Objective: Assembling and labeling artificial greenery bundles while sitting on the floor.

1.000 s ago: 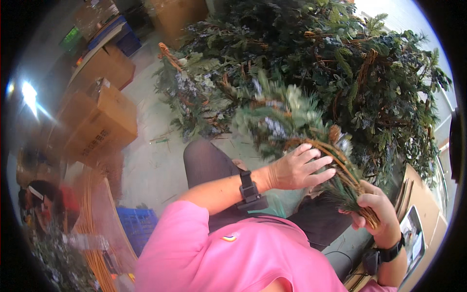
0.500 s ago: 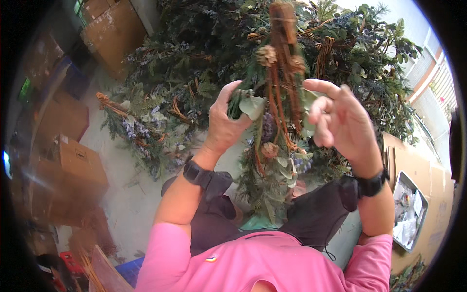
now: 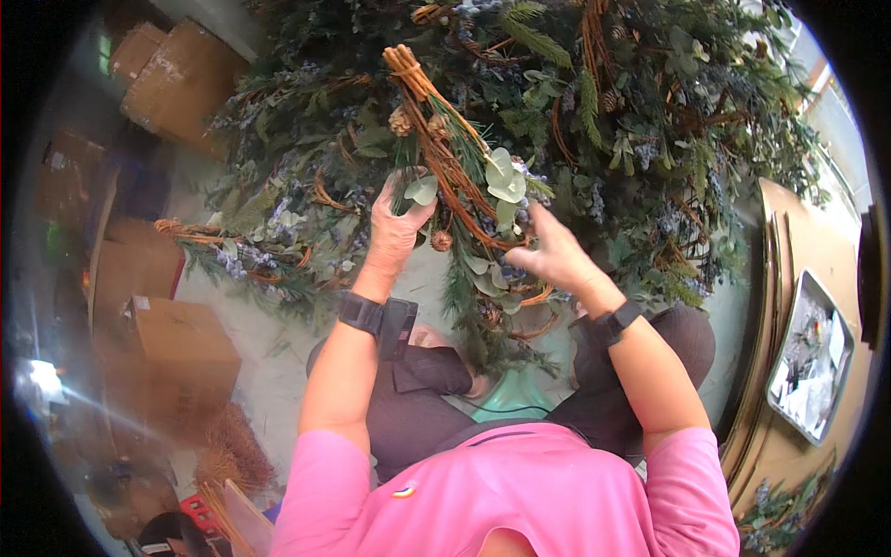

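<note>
An artificial greenery swag hangs upright in front of me. Its brown twigs are bound together at the top, with small pinecones, round pale eucalyptus leaves, blue berries and pine sprigs below. My left hand is closed around green sprigs on its left side, the fingertips partly hidden behind leaves. On the opposite side, my right hand grips the swag's edge beside the eucalyptus leaves and berries, thumb in front and fingers partly hidden behind. The swag's lower sprigs trail between my knees.
A big heap of similar greenery fills the far side. Another swag lies on the floor at left. Cardboard boxes stand along the left. At right, a metal tray of small packets rests on stacked cardboard.
The swag's bound top has tilted to the left. My right hand, spread and apart from it before, has come down and inward onto its right side. The left hand has shifted slightly left.
</note>
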Tool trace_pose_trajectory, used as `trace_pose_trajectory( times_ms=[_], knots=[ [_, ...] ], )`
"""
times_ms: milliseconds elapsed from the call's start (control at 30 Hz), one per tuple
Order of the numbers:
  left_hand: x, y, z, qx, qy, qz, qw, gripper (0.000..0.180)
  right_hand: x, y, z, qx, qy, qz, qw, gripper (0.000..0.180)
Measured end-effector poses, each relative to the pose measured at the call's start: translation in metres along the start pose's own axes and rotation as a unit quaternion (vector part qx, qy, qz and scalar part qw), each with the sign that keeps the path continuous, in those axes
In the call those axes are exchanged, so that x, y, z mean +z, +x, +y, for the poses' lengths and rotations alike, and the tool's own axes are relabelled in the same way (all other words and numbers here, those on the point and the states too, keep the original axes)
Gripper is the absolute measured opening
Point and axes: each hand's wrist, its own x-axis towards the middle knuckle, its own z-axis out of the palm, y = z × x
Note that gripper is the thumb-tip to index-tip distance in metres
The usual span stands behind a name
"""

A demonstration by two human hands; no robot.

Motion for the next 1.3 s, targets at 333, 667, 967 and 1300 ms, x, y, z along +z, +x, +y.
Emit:
trace_pose_trajectory(
  times_ms=[333,667,967,1300],
  knots=[
    [-0.025,0.02,0.061,0.076,-0.004,-0.049,0.996,0.076,0.01,-0.005,0.014,-0.015,-0.037,0.009,0.999,0.076],
    [0.008,0.067,0.08,0.151,-0.001,0.198,0.969,0.021,-0.001,-0.01,-0.006,-0.039,-0.066,-0.073,0.994,0.046],
    [-0.029,0.067,0.177,0.175,-0.136,-0.279,0.934,0.033,-0.039,-0.002,-0.001,0.008,0.124,0.107,0.986,0.018],
    [-0.027,0.067,0.108,0.083,-0.087,-0.132,0.984,0.026,-0.017,-0.015,-0.011,-0.024,-0.021,0.003,1.0,0.014]
  ],
)
